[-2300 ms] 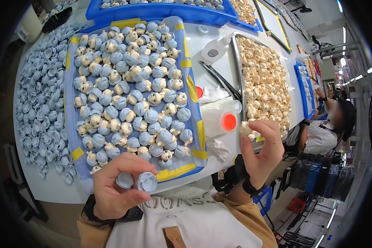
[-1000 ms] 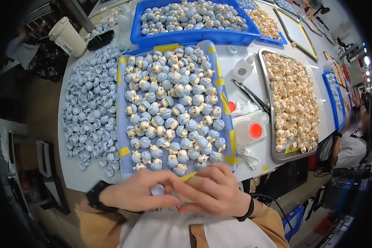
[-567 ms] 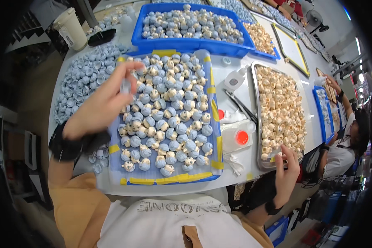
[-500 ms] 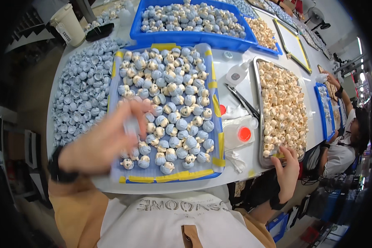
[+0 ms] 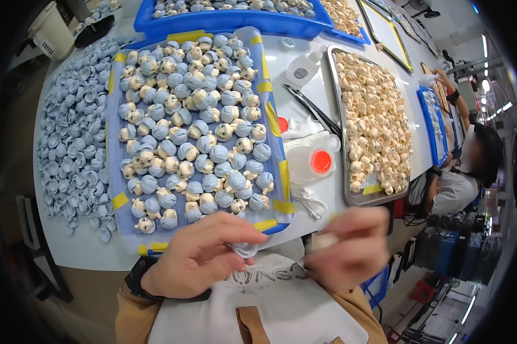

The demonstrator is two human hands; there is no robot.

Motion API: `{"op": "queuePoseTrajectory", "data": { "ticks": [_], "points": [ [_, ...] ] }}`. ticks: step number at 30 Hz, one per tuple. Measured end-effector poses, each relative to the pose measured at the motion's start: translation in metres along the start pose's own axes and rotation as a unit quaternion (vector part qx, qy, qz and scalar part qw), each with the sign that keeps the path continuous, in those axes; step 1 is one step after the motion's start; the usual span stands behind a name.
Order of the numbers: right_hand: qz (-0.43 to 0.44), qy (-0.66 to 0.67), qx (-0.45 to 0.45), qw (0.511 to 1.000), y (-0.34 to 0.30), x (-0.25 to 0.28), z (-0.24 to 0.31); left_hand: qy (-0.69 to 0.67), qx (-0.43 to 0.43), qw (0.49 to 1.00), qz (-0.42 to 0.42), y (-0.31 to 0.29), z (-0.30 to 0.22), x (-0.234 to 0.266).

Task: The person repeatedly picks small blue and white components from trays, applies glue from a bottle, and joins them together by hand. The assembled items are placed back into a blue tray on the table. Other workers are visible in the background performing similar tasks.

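Pale blue plastic makes up the small cap [image 5: 246, 250] that the left hand [image 5: 198, 258] pinches between its thumb and fingers, in front of the person's white apron [image 5: 258, 309] and just below the near edge of a blue tray [image 5: 117, 178]. The right hand [image 5: 353, 249] is blurred, its fingers bent in and pinching a small cream piece [image 5: 324, 241] at their tips; the finer shape of that piece is too smeared to tell. The two hands stand apart, the cap and the cream piece not touching. In the tray, on a blue lining edged with yellow tape [image 5: 284, 179], many doll heads [image 5: 218, 153] with blue hair lie tilted every which way. To its left, a heap of blue caps [image 5: 69, 143] spreads over the white table [image 5: 69, 252]. To its right stand a clear bottle [image 5: 303, 69], dark tweezers [image 5: 313, 109] and a bright orange-red disc [image 5: 321, 161], with a crumpled white cloth [image 5: 308, 203] nearer the person. Beyond these, a metal tray [image 5: 376, 199] holds a thick layer of hollow cream pieces [image 5: 373, 120]. Farther right, another person [image 5: 456, 178] in a light top reaches an arm over the table.
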State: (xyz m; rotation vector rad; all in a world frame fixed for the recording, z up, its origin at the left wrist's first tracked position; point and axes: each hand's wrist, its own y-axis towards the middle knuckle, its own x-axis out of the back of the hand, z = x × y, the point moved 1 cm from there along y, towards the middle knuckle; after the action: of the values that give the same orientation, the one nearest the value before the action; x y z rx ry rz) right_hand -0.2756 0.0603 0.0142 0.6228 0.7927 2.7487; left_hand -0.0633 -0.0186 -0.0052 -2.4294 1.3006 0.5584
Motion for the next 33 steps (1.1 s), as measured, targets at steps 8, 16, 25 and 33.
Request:
{"op": "queuePoseTrajectory", "data": {
  "ticks": [8,16,25,33],
  "points": [
    [0.137,0.088,0.079,0.983,0.021,-0.054,-0.002,0.033,-0.031,0.999,-0.015,-0.01,0.012,0.014],
    [0.112,0.086,0.128,0.982,0.027,-0.017,-0.013,0.106,-0.057,0.992,-0.047,-0.006,0.006,0.011],
    [0.036,-0.284,-0.064,0.956,0.049,0.018,-0.033,-0.039,-0.081,0.99,-0.106,-0.012,0.008,0.016],
    [0.07,-0.309,-0.05,0.947,0.055,0.015,-0.039,-0.015,-0.094,0.987,-0.128,-0.012,0.008,0.014]
  ]
}}
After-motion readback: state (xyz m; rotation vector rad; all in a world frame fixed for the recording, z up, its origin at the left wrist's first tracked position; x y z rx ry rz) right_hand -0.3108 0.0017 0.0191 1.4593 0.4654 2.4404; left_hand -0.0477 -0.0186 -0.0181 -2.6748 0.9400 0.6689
